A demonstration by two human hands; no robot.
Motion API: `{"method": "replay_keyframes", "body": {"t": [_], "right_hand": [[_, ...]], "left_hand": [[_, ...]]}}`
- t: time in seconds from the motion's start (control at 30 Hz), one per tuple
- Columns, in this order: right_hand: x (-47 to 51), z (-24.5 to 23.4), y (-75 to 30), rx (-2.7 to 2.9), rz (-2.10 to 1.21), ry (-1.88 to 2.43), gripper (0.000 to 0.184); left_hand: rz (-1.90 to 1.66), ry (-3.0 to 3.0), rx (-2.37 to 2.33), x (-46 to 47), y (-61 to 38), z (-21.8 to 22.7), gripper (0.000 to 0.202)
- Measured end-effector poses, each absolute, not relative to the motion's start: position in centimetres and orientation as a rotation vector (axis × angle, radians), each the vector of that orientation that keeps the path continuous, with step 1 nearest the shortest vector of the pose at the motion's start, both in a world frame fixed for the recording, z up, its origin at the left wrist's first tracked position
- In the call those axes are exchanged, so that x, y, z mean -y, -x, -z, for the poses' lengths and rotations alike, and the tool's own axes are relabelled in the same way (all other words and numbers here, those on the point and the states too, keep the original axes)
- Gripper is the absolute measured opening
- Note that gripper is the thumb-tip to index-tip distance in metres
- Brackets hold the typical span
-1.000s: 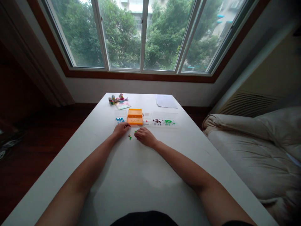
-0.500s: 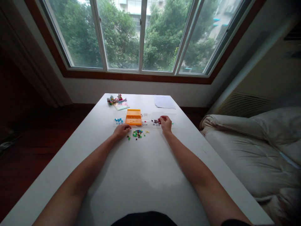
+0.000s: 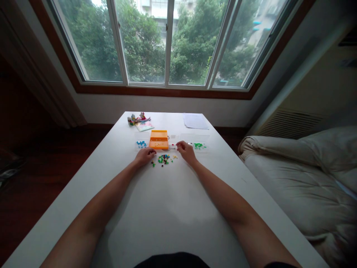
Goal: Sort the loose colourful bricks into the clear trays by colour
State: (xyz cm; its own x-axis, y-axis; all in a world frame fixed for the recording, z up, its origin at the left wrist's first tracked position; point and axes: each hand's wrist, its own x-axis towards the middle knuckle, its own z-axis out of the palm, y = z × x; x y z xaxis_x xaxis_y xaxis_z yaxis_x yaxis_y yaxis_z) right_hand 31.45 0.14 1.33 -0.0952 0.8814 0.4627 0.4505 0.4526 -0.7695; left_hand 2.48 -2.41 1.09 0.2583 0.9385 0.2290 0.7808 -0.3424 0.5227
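Observation:
My left hand [image 3: 145, 155] rests on the table just in front of the orange box, its fingers curled together; whatever they hold, if anything, is too small to make out. A loose pile of small building bricks [image 3: 164, 159], green, brown, blue and yellow, lies to its right. My right hand [image 3: 186, 151] is over the near edge of the clear trays, right of the pile. Its thumb and fingers come together in a pinch beside a few red bricks [image 3: 173, 144]; anything between the fingertips is hidden.
An open orange box [image 3: 158, 139] stands between clear trays holding blue bricks [image 3: 141, 143] and green bricks [image 3: 198, 145]. Farther back are small brick figures [image 3: 133, 119], a colourful booklet [image 3: 144, 126] and white paper sheets [image 3: 195, 121]. A couch [image 3: 279, 175] stands right of the table.
My right hand has moved left, from over the dark brown bricks to near the red ones, uncovering green bricks in the right tray. My left hand has hardly moved.

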Motion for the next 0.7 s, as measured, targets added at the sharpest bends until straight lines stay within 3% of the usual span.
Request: {"method": "replay_keyframes", "body": {"t": [0.27, 0.53, 0.7], "right_hand": [[4.2, -2.7, -27.9, 2.509, -0.402, 0.771, 0.013], [4.7, -2.8, -27.0, 2.698, -0.187, 0.709, 0.01], [4.4, -2.3, -27.2, 2.631, -0.287, 0.709, 0.009]], "left_hand": [[-0.722, -2.242, -1.584, 2.4, -2.5, -1.1, 0.025], [-0.737, -2.27, -1.578, 2.2, -2.3, -0.7, 0.025], [-0.738, -2.264, -1.583, 2.2, -2.3, -0.7, 0.025]]}}
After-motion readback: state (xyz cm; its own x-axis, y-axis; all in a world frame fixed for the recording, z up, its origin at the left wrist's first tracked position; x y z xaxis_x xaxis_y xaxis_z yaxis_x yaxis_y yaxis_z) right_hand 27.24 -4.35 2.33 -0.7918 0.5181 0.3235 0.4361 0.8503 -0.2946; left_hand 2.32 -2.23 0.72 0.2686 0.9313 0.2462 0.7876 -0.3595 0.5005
